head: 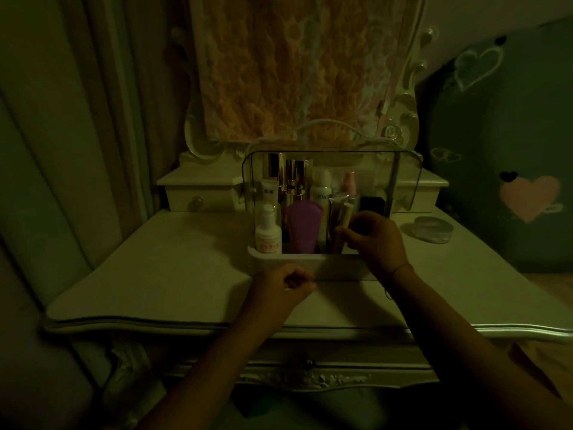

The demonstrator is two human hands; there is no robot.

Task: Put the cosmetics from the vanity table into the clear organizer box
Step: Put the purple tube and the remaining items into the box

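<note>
My right hand (373, 240) grips a beige tube (342, 223) inside the clear organizer box (310, 262); my left hand (286, 282) curls before the box, whether holding anything I cannot tell.

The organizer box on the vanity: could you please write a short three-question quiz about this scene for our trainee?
1. True or false: the round clear jar sits inside the organizer box.
2. Which hand grips the beige tube? A) the left one B) the right hand C) neither
3. Fill in: the soft tube between the white pump bottle and the beige tube is coloured ____.
Key: 1 false; 2 B; 3 purple.
</note>
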